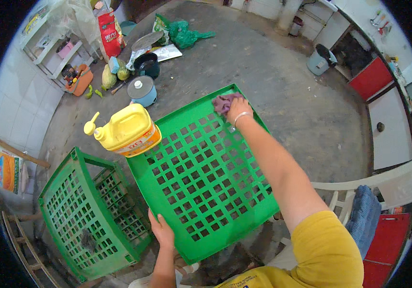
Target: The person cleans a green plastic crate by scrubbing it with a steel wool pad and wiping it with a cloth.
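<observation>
Centre frame: green perforated panel [201,177]. Right hand [237,109] presses a purple cloth [225,102] onto its upper corner; left hand [161,231] grips its lower edge. Yellow jug [128,130] sits left.

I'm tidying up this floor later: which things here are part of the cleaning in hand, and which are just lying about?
In use:
flat green slotted plastic panel
purple cloth, under right hand
left hand, gripping the panel's near edge
yellow pump jug on the panel

Lying about:
green plastic crate
small lidded blue pot
grey bin
</observation>
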`<state>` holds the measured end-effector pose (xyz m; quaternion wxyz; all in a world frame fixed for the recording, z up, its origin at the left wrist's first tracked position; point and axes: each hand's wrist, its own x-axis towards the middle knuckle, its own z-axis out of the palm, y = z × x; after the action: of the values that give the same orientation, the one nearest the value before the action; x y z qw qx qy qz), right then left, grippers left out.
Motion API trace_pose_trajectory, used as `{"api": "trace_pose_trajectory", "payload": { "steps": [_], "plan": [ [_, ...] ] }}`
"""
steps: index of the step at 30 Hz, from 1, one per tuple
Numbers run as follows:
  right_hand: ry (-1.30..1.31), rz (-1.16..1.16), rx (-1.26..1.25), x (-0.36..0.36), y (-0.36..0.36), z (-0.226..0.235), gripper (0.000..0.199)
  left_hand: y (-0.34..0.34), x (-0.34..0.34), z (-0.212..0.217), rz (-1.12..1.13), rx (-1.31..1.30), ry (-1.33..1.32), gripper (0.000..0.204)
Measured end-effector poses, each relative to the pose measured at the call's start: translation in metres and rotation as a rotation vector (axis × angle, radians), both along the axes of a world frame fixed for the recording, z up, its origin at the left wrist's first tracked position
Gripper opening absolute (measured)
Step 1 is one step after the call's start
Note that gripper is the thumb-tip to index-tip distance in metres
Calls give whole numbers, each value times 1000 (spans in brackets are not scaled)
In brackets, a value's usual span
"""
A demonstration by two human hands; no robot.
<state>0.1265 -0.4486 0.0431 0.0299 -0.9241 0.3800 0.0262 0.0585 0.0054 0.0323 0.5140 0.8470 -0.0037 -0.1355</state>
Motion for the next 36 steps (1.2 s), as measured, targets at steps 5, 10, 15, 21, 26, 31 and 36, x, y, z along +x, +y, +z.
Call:
{"api": "trace_pose_trajectory", "payload": {
  "steps": [5, 10, 15, 21, 26, 31, 36],
  "plan": [
    [52, -80, 116, -105, 41, 18, 47, 2, 4, -13, 2, 26, 15, 42],
    [190, -85, 114, -221, 84, 23, 51, 1, 4, -16, -17, 66, -114, 40],
    [407, 262, 251, -276, 10, 22, 37, -8, 0, 1, 33, 89, -6, 39],
    [-939, -313, 1020, -187, -24, 67, 23, 6, 3, -16, 30, 128, -43, 39],
    [-854, -85, 300, -64, -46, 52, 26, -3, -1, 8, 53, 149, 65, 38],
    [-292, -96, 138, 3, -54, -5, 35, -5, 1, 2, 27, 228, 11, 38],
    [-219, -117, 305, -9, -67, -7, 36, 5, 0, -19, 51, 233, -26, 39]
  ]
}}
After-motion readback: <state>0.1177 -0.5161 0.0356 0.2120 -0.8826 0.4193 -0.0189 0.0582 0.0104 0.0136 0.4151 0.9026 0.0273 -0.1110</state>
